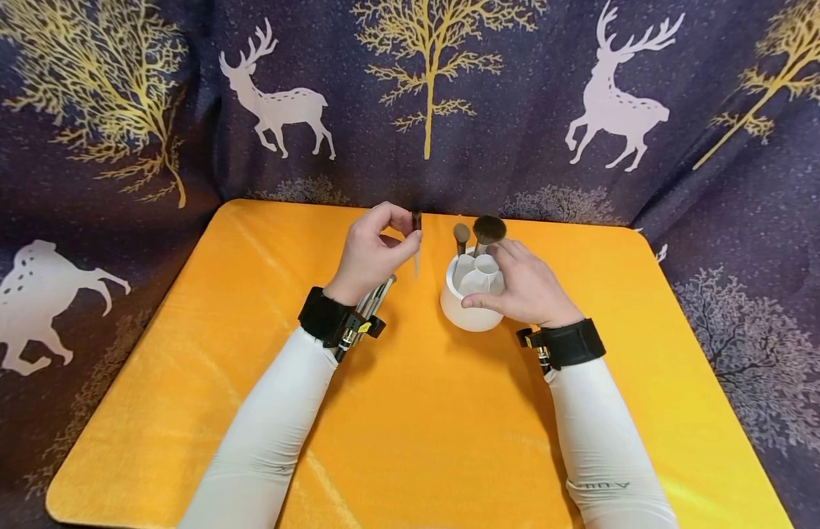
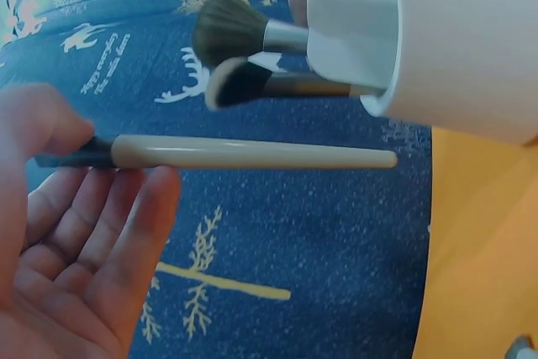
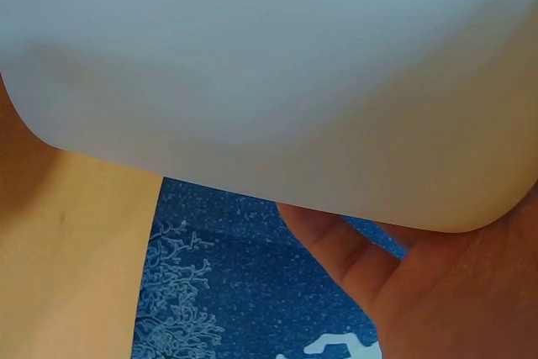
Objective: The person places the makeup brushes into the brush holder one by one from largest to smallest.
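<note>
My left hand pinches a makeup brush between thumb and fingers by its dark end. The pale handle tapers toward the cup side in the left wrist view and points down in the head view. To the right, a round white brush holder with inner compartments is gripped by my right hand, thumb on the near side. A fluffy dark brush and a smaller brown-tipped brush stand in it, heads up. The holder's smooth wall fills most of the right wrist view.
Several more brushes lie on the orange-covered table, partly hidden under my left wrist. Behind the table hangs a dark blue curtain printed with white deer and golden trees.
</note>
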A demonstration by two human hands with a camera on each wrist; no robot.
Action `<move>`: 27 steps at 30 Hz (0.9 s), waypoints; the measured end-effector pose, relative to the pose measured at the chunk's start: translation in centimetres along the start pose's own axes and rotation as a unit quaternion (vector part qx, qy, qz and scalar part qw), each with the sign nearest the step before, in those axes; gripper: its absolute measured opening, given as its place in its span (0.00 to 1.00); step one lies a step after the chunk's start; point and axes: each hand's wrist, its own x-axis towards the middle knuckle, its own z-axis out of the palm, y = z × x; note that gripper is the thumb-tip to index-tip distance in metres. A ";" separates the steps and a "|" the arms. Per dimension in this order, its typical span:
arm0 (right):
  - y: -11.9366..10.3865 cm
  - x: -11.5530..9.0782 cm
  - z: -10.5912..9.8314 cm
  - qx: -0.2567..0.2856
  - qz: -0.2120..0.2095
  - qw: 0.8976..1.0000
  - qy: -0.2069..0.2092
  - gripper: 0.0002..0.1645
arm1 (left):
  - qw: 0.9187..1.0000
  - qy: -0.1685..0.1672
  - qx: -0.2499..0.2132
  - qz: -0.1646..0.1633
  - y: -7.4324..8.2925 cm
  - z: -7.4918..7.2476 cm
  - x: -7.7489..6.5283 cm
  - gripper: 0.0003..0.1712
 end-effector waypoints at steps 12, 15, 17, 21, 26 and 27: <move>0.0 0.0 0.1 0.004 0.007 1.000 -0.008 0.61 | 0.999 0.030 -0.016 -0.003 0.4 1.8 0.6 0.09; 0.1 0.0 0.1 0.005 0.003 1.000 -0.007 0.61 | 0.999 0.039 -0.024 -0.010 0.4 2.3 0.8 0.09; 0.1 0.1 0.2 0.004 0.002 1.000 -0.007 0.61 | 0.999 0.043 -0.026 -0.013 0.5 2.6 0.8 0.09; 0.2 0.1 0.2 0.001 0.003 1.000 -0.009 0.62 | 0.999 0.046 -0.020 -0.007 1.4 2.8 0.9 0.09; 0.3 0.1 0.1 -0.001 0.006 1.000 -0.009 0.61 | 0.999 0.038 -0.026 -0.015 3.5 2.9 1.0 0.09; 0.3 0.0 0.1 -0.002 0.007 1.000 -0.009 0.61 | 0.999 0.037 -0.027 -0.018 3.6 3.0 1.0 0.09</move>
